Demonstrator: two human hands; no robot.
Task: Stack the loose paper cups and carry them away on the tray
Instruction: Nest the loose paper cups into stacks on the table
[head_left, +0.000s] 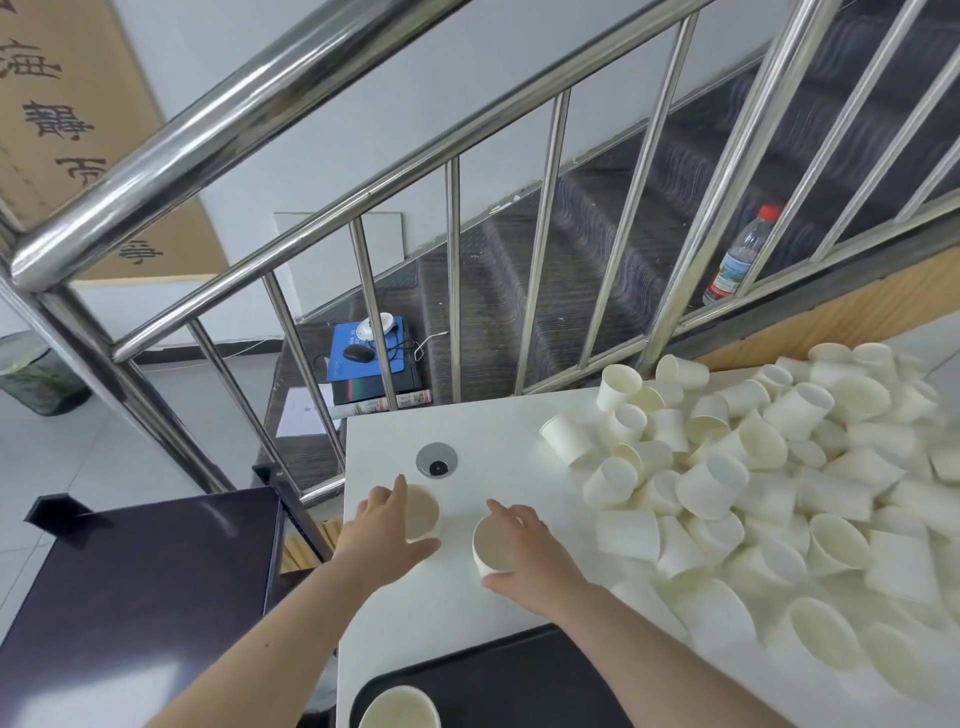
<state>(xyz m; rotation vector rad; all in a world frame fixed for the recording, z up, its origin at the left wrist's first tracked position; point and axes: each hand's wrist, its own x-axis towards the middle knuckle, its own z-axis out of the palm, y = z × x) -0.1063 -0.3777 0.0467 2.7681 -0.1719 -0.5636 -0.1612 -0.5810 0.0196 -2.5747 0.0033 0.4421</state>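
Observation:
Two white paper cups stand mouth-up on the white table. My left hand grips the left cup from its left side, thumb in front and fingers behind. My right hand holds the right cup from its right side in the same way. A large heap of loose paper cups covers the right part of the table, most lying on their sides. At the bottom edge lies a black tray with one cup standing on its left end.
A round cable grommet sits in the table just beyond my left hand. A steel stair railing runs behind the table, with a water bottle on the stairs. A dark cabinet stands left of the table.

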